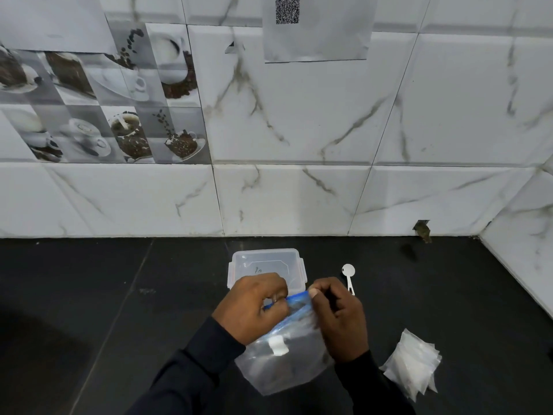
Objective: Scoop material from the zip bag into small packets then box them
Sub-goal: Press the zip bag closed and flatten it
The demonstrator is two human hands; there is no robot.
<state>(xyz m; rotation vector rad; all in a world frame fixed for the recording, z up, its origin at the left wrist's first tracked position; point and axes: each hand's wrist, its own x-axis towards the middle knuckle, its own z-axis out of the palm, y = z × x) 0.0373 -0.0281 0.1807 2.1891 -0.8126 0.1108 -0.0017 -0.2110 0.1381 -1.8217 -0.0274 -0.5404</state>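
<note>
Here clear zip bag [281, 357], blue seal, white label, pinched by both hands.

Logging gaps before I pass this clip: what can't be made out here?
Head view only.
1. zip bag seal: open or closed, covered by left hand and right hand.
2. Bag contents: cloudy film.
3. box near edge: behind the hands.
4. packets count: overlapping, too small.

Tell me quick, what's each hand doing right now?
Left hand: closed, pinching the blue top of the zip bag.
Right hand: closed, pinching the other end of the bag's top.
</note>
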